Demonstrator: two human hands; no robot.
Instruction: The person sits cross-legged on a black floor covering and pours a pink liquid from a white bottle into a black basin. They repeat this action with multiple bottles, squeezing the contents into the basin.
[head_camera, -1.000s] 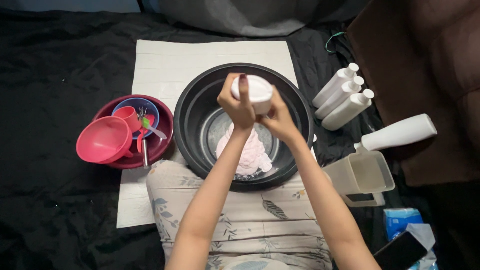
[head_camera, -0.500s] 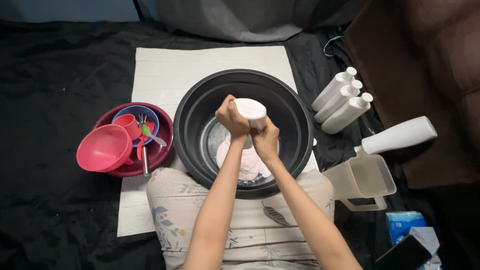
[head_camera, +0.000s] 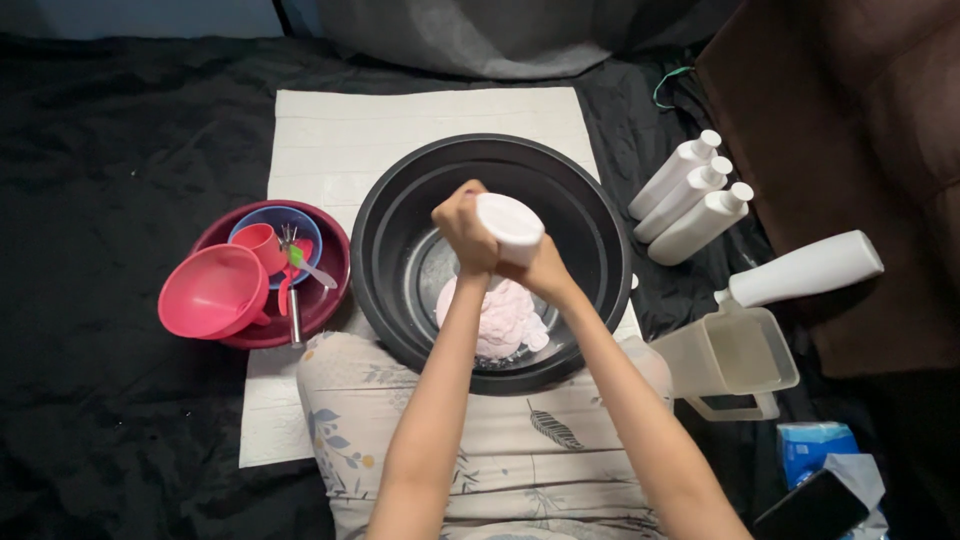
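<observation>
Both my hands have dropped lower over the black basin (head_camera: 600, 215) than a second ago. My left hand (head_camera: 462, 225) and right hand (head_camera: 545, 272) are clamped together on the white bottle (head_camera: 510, 228), upended, base toward me. Pink paste (head_camera: 495, 318) sits directly beneath on the basin floor. Judgement: I'm squeezing harder; the bottle is likely near empty.

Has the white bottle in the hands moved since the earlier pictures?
Yes. The white bottle moved down, from the black basin's far rim towards the pink mass.
</observation>
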